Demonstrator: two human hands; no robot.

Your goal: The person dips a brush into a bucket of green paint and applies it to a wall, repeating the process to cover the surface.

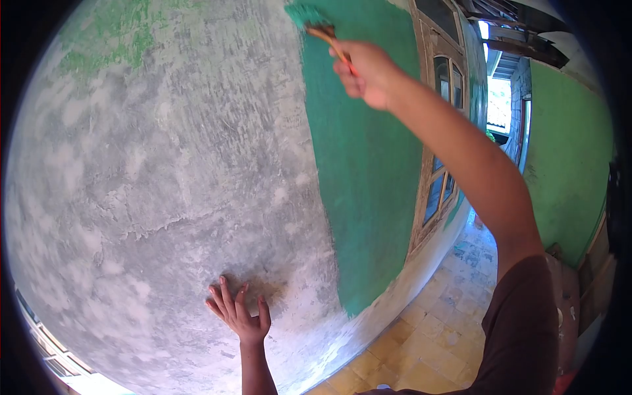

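Observation:
My right hand [365,72] is raised high and closed around the handle of a paintbrush [321,31]. The brush's bristles, coated in green paint, meet the wall near the top edge of the green painted area [362,171]. To the left of that area, the wall [164,164] is bare, grey and patchy, with faint green traces at the upper left. Low on this grey part, my left hand [240,313] rests with its fingers spread, holding nothing.
A wooden-framed window [440,99] borders the green paint on the right. Yellowish floor tiles [421,329] run along the wall's foot. Another light green wall [566,158] stands at the far right, and a slatted opening [52,342] shows at the lower left.

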